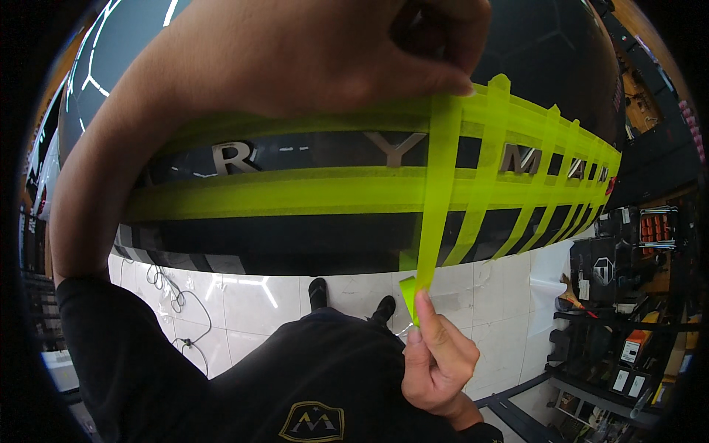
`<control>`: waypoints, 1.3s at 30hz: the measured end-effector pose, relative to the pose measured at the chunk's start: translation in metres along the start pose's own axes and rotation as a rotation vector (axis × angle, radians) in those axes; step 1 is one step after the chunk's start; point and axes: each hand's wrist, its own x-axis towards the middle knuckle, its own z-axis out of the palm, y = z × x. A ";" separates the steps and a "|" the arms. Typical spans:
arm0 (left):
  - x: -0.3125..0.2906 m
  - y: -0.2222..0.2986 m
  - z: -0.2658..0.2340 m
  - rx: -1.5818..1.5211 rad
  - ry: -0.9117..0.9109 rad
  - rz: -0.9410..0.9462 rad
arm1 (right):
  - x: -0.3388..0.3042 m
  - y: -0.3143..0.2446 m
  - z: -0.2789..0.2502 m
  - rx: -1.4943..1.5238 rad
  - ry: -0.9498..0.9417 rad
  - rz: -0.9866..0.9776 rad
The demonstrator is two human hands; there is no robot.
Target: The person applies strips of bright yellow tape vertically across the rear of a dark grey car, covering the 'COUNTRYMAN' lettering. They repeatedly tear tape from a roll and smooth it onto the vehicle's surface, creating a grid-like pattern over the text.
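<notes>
A yellow-green strip of masking tape (440, 184) runs nearly upright across the dark, glossy car panel (325, 235). At its upper end is my left hand (354, 55), closed, thumb and finger pinching the tape; my left arm arches over the panel's left side. Below the panel's lower edge, my right hand (443, 362) pinches the strip's folded lower end between thumb and fingers. The strip passes just right of a silver metal letter (395, 148). A horizontal tape band (295, 193) runs under the row of letters, with another above it, partly hidden by my left hand.
Several upright tape strips (487, 155) cross the panel to the right. A black cable (199, 325) lies on the white tiled floor (244, 295) at left. Shelving with tools and boxes (628, 362) stands at right, near a black case (604, 269).
</notes>
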 end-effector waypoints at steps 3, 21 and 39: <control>0.000 0.002 -0.001 -0.069 0.002 -0.067 | 0.001 -0.005 -0.001 0.013 -0.020 0.017; 0.000 0.003 0.000 0.047 -0.013 -0.020 | 0.002 -0.007 0.001 0.008 -0.021 0.013; 0.000 0.001 0.001 0.057 -0.019 0.009 | 0.002 -0.005 0.002 0.023 -0.021 0.019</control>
